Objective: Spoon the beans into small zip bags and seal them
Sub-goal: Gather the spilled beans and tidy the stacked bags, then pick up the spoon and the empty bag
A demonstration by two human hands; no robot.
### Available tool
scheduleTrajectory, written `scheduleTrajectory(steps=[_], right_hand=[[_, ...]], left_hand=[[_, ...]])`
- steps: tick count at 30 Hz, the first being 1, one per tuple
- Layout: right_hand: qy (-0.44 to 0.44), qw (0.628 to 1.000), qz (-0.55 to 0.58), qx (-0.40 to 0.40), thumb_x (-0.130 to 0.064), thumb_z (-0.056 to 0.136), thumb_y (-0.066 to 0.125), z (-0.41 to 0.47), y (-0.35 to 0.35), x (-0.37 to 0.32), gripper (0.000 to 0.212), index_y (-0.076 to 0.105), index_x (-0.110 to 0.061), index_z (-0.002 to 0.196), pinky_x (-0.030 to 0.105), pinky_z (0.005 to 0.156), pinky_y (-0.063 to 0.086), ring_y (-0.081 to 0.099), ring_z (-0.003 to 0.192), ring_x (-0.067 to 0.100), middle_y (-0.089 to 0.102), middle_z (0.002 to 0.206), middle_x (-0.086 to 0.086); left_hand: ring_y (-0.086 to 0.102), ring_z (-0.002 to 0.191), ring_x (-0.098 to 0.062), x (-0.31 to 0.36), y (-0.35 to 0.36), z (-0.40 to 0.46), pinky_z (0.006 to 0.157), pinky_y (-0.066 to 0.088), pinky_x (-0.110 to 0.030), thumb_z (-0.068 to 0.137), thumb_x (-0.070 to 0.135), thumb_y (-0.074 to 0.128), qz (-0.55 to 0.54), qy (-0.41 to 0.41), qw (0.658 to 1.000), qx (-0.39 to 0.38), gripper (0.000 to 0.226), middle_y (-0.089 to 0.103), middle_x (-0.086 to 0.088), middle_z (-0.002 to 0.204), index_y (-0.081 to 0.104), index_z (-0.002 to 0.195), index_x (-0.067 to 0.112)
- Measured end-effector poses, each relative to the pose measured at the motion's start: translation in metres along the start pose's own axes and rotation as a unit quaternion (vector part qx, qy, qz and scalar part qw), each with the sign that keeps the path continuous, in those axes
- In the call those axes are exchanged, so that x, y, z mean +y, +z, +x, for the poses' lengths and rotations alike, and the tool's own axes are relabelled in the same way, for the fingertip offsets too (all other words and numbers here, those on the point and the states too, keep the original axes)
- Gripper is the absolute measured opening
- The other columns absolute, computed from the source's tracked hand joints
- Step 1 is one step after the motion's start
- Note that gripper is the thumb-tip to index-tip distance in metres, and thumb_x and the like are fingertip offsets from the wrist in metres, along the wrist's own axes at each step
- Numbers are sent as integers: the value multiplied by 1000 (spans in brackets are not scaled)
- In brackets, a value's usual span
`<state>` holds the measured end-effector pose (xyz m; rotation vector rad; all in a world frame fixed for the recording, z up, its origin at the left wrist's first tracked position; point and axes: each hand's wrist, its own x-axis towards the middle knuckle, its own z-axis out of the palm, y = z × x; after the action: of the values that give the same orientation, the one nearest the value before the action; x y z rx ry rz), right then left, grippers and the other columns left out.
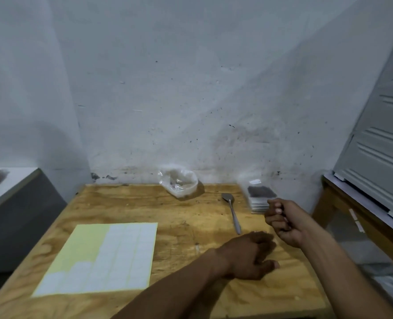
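Clear bean bag (179,184) crumpled open, left grip (250,256) relaxed, right grip (283,223) curled empty

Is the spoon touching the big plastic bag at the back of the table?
Apart. The head view shows bare wood between the spoon and the plastic bag. The spoon's bowl lies to the right of the bag, clear of it.

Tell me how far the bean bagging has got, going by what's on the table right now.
Done: one dark-filled bag tops the stack of small bags at the table's far right. In hand: nothing clearly; the spoon lies idle, the right hand is curled beside the stack, and the left hand rests on the wood. Left: the clear bag seems nearly empty.
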<state>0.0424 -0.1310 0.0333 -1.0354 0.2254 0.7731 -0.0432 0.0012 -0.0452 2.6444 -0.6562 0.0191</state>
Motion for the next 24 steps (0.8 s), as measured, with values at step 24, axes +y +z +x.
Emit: scheduleTrajectory(steps=[24], right_hand=[[-63,921,-383,26,-16,105,43,85,116,47,33,50,-14,73,19,32,16,25,38,10,36,50,-3]], left_hand=[[51,132,-31,-173,-137,-105,107,42,-36,93,30,72,31,-319,890,323,36,39,-10,156,71,122,8]])
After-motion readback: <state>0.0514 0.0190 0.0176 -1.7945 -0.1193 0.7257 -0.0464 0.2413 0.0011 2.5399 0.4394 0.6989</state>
